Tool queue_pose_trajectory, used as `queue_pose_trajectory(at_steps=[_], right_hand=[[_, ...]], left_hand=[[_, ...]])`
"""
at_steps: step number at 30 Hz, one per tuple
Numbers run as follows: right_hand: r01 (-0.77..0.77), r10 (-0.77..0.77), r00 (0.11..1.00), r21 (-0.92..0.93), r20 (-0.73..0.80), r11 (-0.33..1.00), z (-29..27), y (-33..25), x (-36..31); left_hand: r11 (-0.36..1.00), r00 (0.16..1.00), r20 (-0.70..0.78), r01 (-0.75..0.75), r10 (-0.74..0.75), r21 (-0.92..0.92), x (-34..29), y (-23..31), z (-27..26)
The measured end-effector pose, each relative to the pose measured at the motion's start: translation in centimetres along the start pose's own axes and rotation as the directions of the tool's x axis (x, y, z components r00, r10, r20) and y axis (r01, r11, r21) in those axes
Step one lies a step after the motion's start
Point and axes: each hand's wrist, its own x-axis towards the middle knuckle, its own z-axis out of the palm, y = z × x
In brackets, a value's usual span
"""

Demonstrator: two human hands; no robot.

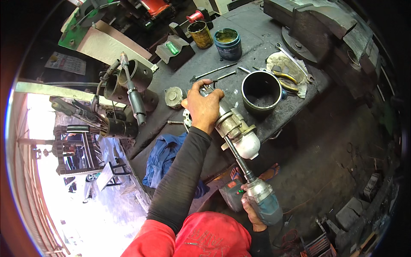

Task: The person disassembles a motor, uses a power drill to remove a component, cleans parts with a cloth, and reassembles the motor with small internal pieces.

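Observation:
My left hand (204,107) is wrapped over the upper part of a metal starter motor (229,122), which lies at the bench edge with its pale domed end toward me. In my right hand (253,216) is a cordless impact wrench (264,203), its battery (233,195) pointing left. A long socket extension (237,156) runs from the wrench up to the motor's flange. Whether the socket sits on a bolt there is hard to see. Beside my left hand lies a round metal end cap (175,97). Part of the motor is hidden under that hand.
A dark open cylinder (262,92) stands right of the motor. Pliers (286,81) and a wrench (295,62) lie on a rag, near a large vise (321,32). Two grease tins (227,44) stand farther back. Blue cloth (165,156) and tool-filled pipe holders (120,127) are at left.

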Motion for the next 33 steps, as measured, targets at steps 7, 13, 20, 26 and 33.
queue_pose_trajectory(at_steps=[7,13,20,26,33], right_hand=[[0.093,-0.111,0.991,-0.206,-0.076,0.974,-0.5,2.4,-0.7],[0.166,-0.155,0.986,-0.284,0.059,0.944,-1.9,3.2,-0.2],[0.425,-0.470,0.870,-0.709,0.149,0.562,-3.1,0.2,1.0],[0.307,-0.299,0.950,-0.431,0.087,0.849,-2.5,-0.6,1.5],[0.408,-0.443,0.893,-0.553,0.078,0.726,-2.7,1.2,1.2]], left_hand=[[1.000,1.000,-0.021,-0.009,0.009,-0.010,-0.4,0.0,0.1],[0.999,0.999,-0.014,-0.029,0.030,0.040,-0.5,0.0,0.2],[0.996,0.999,-0.007,-0.046,0.046,0.071,-0.6,0.4,0.3],[0.985,0.996,-0.038,-0.073,0.080,0.159,-0.3,0.1,0.3],[0.987,0.990,-0.053,-0.128,0.133,0.095,0.3,-1.1,0.7]])
